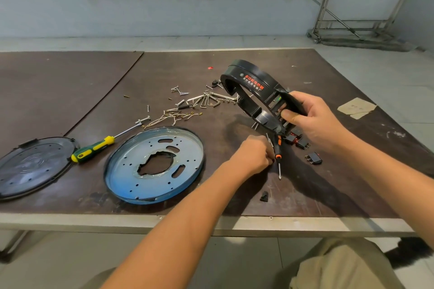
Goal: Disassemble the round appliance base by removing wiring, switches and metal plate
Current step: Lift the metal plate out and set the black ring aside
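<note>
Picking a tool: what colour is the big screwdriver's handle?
Green and yellow: big screwdriver, head view.

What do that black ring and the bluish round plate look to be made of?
The black ring: probably moulded plastic, glossy, with printed lettering and ribs. The round plate: likely sheet metal with a bluish sheen, punched holes and slots, a jagged centre opening.
</note>
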### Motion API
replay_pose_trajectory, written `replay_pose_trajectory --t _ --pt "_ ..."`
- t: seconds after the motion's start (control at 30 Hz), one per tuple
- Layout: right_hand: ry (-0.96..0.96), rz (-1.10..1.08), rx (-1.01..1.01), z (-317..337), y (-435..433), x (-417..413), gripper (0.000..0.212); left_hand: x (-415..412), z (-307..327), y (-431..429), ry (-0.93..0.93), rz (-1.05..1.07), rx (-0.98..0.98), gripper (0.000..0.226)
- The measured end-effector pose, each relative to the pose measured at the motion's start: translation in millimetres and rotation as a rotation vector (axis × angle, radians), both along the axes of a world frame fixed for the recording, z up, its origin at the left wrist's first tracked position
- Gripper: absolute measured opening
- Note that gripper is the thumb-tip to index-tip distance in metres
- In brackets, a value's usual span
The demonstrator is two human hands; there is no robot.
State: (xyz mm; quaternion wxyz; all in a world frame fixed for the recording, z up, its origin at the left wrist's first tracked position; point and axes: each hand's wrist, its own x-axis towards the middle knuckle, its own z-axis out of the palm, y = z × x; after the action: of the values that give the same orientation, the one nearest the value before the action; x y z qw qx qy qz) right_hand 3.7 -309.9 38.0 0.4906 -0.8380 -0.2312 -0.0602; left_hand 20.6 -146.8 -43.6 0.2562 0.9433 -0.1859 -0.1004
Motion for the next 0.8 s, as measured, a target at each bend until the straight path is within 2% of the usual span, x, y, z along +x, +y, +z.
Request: replay_pose_trajectory --t 0.07,0.27,0.43,0.5,0.63,0.73,0.8 --pt "-0.01 0.001 -0.007 -1 -4 2 0.01 1 0 -9 -0.035 0.031 0.013 0.023" --pt "-0.036 -0.007 -0.027 0 -14 6 0.009 12 4 -38 0.047 0.159 -0.032 0.021" --pt "-0.021 0.008 -0.048 1 -17 6 0.012 2 5 -38 0.011 0.092 -0.01 0.032" --pt "-0.027 0.032 -0.044 0 -13 5 0.019 -8 4 -14 -0.118 0.098 0.089 0.028" --pt "-0.09 0.086 -0.119 -3 3 4 0.031 -32 -2 58 -0.426 0.134 0.44 0.022" --pt "-0.147 0.113 -0.242 -11 21 2 0.031 -55 -6 95 -0.499 0.28 0.622 0.033" --pt "-0.19 0.142 -0.324 -16 34 2 0.025 -70 -10 110 -0.441 0.328 0.665 0.048"
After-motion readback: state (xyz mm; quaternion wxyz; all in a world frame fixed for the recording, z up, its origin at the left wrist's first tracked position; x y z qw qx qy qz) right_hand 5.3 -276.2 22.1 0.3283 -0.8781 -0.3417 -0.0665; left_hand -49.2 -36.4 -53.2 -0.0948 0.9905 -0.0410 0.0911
